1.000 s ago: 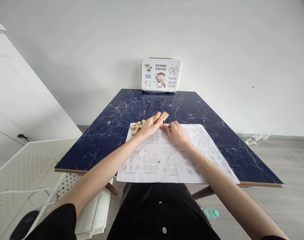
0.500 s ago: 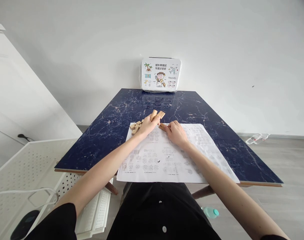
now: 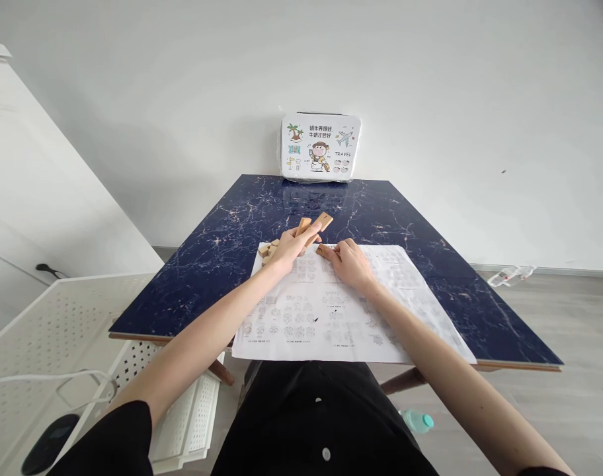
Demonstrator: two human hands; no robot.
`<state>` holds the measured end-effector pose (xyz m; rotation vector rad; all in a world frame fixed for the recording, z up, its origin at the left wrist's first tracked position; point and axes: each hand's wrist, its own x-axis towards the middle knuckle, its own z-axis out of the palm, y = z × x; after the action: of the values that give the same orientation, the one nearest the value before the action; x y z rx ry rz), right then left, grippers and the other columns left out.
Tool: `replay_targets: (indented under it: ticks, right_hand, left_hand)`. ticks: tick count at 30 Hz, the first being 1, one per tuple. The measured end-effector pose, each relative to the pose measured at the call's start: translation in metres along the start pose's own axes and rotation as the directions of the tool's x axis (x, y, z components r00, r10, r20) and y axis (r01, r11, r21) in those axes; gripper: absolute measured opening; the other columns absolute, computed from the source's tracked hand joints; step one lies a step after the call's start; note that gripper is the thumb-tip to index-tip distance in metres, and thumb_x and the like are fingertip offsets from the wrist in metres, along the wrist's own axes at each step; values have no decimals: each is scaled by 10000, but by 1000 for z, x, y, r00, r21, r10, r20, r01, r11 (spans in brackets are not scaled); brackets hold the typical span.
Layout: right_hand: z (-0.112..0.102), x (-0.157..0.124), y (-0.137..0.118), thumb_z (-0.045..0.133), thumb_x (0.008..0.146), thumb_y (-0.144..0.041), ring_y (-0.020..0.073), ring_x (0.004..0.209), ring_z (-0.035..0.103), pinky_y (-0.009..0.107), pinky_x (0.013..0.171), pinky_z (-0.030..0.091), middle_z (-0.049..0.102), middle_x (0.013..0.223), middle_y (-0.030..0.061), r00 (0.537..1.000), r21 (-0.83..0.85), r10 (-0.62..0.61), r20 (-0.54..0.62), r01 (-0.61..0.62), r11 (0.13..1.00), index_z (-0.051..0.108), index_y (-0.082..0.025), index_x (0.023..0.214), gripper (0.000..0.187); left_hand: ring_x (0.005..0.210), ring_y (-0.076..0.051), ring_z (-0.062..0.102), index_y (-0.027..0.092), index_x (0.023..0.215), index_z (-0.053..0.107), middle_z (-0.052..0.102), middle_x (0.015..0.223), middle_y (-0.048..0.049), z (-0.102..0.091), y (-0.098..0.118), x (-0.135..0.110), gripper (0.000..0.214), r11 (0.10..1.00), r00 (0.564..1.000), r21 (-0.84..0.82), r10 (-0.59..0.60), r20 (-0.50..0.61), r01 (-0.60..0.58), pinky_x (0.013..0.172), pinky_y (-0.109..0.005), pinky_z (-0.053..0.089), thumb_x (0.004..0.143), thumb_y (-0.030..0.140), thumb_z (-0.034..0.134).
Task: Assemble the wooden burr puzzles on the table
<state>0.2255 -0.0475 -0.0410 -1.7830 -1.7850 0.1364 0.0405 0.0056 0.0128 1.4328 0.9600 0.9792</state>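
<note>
Room: white walls, grey floor, pretty bare.
Far left: white perforated rack [image 3: 83,311] w/ a white cable lying across it.
Table: dark-blue marbled table [image 3: 207,264], far edge against the wall.
Blocks: small heap of wooden blocks [image 3: 266,251] at the paper's top-left corner, just beside the left hand.
Left hand [image 3: 290,246]: fingers curled round two wooden sticks [image 3: 315,228]. Sticks poke out past the fingertips, tilted up & away, off the tabletop.
Right hand [image 3: 352,264]: palm down on the paper, fingers stretched flat & close together, tips touching a small wooden piece [image 3: 324,250], not wrapped round it.
Sheet: big paper sheet [image 3: 331,317] in front of the person, rows of small diagrams. Print too small to read.
Doing it well (my guess): keep both sticks side by side & gripped firmly so they don't scissor apart. Press the small piece straight down, as paper on a glossy top prob. slides.
Writing: white case [image 3: 320,147] upright against the wall w/ cartoon figure, palm, plane. "TRAVEL" reads clearly. Chinese chars above it, can't be sure of them.
Floor, right: bottle [image 3: 418,421] w/ green cap, below the table's near edge.
</note>
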Motion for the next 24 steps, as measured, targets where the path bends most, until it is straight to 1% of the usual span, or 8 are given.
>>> replay_targets:
  ticks: [3,5,7,11,14,18,21,24]
  right_hand:
    - [-1,0,-1,498,1096,-404,281,989,636,386,809,466,645,1100,125,1000,9,7,3,-7,1000,569,-235,898,271]
    - [-2,0,-1,493,1098,-409,273,964,632,376,772,451,648,1097,119,1000,24,17,1,-17,1000,557,-239,889,278]
    - [-3,0,-2,483,1104,-427,261,925,625,365,731,429,653,1090,113,1000,45,30,1,-30,999,540,-243,873,301]
    - [-5,0,-4,503,1106,-467,254,887,616,357,697,402,666,1063,113,999,66,41,-9,-40,997,505,-251,828,352]
    - [-5,0,-4,523,1105,-469,258,891,624,356,704,408,672,1036,110,999,67,40,-19,-39,997,497,-255,806,368]
    - [-7,0,-5,528,1106,-428,258,892,635,351,712,413,677,1014,101,998,74,50,-31,-47,996,486,-259,808,345]
    - [-8,0,-8,529,1101,-436,257,878,634,350,710,413,677,995,102,997,86,68,-42,-64,994,485,-260,812,341]
    - [-9,0,-10,543,1091,-433,248,852,628,344,698,404,682,987,102,995,91,83,-53,-78,993,472,-261,795,350]
  left_hand:
    - [539,-100,400,217,810,763,654,720,-47,2,5,-4,472,998,1000,61,-9,-17,10,519,-310,260,857,683,819]
    - [578,-128,466,211,786,748,601,650,-42,3,9,-7,455,992,999,129,-1,-35,6,552,-320,304,886,650,815]
    - [597,-151,491,215,746,726,547,599,-30,4,10,-9,448,981,999,194,16,-47,-7,579,-333,318,904,626,808]
    - [544,-150,408,233,700,714,453,552,-8,2,8,-10,486,955,999,295,33,-29,-23,569,-341,261,915,665,766]
    - [521,-147,361,237,694,712,385,534,5,1,6,-9,491,944,999,329,30,-19,-22,554,-334,224,925,669,744]
    - [528,-155,414,232,620,609,444,528,-9,0,7,-9,491,927,997,372,-18,-70,43,533,-331,233,900,588,797]
    - [529,-157,430,234,601,563,446,509,-7,1,10,-10,504,928,997,372,3,-72,24,525,-328,246,901,562,802]
    - [534,-156,448,234,619,554,463,524,-5,2,11,-12,485,925,998,380,0,-62,23,525,-321,259,923,535,783]
